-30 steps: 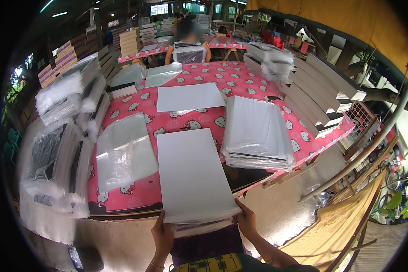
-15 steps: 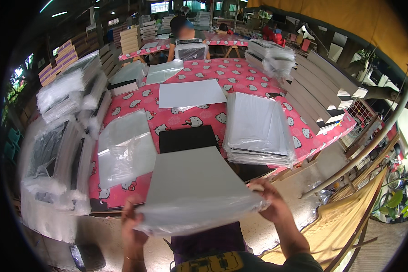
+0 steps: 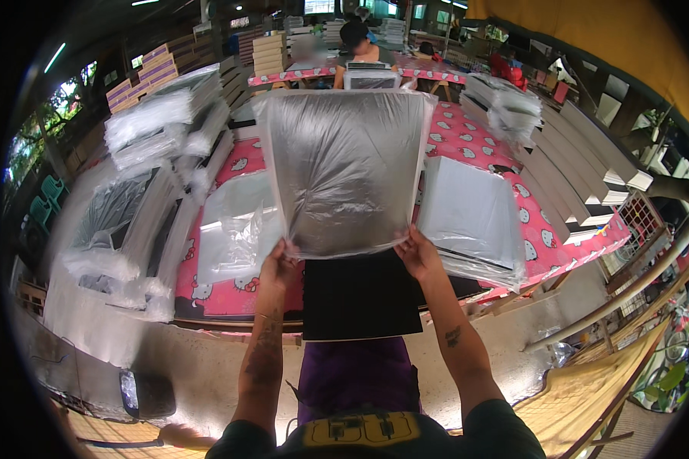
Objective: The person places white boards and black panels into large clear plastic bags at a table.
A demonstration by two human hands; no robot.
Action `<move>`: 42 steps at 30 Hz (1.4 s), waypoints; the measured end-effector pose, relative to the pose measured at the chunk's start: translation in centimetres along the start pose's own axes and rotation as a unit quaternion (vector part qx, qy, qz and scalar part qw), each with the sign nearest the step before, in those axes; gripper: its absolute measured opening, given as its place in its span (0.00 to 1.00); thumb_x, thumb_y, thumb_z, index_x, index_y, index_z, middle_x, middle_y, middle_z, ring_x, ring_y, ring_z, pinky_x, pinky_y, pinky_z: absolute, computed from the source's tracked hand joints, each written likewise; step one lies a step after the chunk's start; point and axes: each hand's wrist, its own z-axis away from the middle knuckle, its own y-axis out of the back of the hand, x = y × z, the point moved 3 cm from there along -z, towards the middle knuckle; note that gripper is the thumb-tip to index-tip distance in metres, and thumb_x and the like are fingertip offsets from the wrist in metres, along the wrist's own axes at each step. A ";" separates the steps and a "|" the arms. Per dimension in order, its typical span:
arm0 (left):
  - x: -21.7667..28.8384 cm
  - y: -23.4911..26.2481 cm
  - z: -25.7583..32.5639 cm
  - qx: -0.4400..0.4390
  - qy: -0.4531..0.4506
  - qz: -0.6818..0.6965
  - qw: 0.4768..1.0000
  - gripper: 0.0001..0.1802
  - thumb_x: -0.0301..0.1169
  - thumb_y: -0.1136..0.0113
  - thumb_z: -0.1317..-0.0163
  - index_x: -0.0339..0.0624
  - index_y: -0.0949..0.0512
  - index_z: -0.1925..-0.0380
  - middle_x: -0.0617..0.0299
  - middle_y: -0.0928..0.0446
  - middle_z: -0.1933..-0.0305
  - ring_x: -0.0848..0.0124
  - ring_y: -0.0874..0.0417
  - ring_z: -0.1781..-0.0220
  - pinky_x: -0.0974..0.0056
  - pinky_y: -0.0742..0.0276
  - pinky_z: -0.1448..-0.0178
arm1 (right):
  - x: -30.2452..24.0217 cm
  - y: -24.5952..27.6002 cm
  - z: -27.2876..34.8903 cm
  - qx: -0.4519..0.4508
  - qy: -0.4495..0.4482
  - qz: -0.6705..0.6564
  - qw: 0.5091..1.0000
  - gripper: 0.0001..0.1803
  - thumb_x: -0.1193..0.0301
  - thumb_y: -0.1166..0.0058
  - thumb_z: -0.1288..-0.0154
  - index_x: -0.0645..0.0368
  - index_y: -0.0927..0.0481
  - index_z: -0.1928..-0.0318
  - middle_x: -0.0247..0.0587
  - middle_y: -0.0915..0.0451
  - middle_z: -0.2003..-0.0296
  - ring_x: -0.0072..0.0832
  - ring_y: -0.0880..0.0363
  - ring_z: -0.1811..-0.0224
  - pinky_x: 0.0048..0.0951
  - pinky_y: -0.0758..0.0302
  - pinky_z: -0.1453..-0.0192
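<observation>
Both hands hold a flat rectangular panel in clear plastic wrap, raised and tilted up over the table with a grey, wrinkled, shiny face toward me. My left hand pinches its near left corner, and my right hand grips its near right corner. Below it lies a black board, its near end overhanging the table edge. To the right is a stack of plastic-wrapped white sheets. On the left, clear plastic bags or sheets rest on the pink cartoon-print tablecloth.
Tall piles of plastic-wrapped panels crowd the left side. Thick boards are stacked at the right, near a curved pole. Beyond the table sits another person, with cardboard boxes behind to the left.
My hands have moved forward and up with the wrapped panel. It has tilted from lying nearly flat, pale face up, to standing with its grey face toward me. More of the black board shows.
</observation>
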 end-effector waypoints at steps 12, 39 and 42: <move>-3.0 -15.2 1.7 -0.074 -0.137 -0.488 0.859 0.22 0.41 0.42 0.35 0.36 0.27 0.48 0.62 0.26 0.54 0.72 0.26 0.56 0.68 0.27 0.67 | -6.5 -0.3 2.8 0.149 0.248 0.421 0.860 0.34 0.50 0.47 0.34 0.51 0.38 0.34 0.52 0.32 0.42 0.44 0.32 0.41 0.40 0.28 0.46; -6.7 -14.9 3.7 -0.080 -0.370 -0.706 0.598 0.11 0.25 0.41 0.45 0.37 0.21 0.61 0.48 0.21 0.61 0.50 0.20 0.59 0.55 0.24 0.51 | -14.2 11.5 10.5 0.442 0.289 0.810 0.254 0.25 0.48 0.54 0.34 0.45 0.26 0.42 0.49 0.29 0.47 0.48 0.33 0.43 0.55 0.39 0.41; 3.7 -10.3 2.8 0.178 -0.441 -0.800 0.366 0.30 0.35 0.33 0.50 0.45 0.28 0.44 0.49 0.29 0.46 0.50 0.31 0.45 0.49 0.34 0.42 | -13.4 5.1 10.4 0.342 0.426 0.756 0.361 0.23 0.53 0.50 0.34 0.51 0.26 0.43 0.49 0.27 0.49 0.46 0.30 0.45 0.49 0.37 0.41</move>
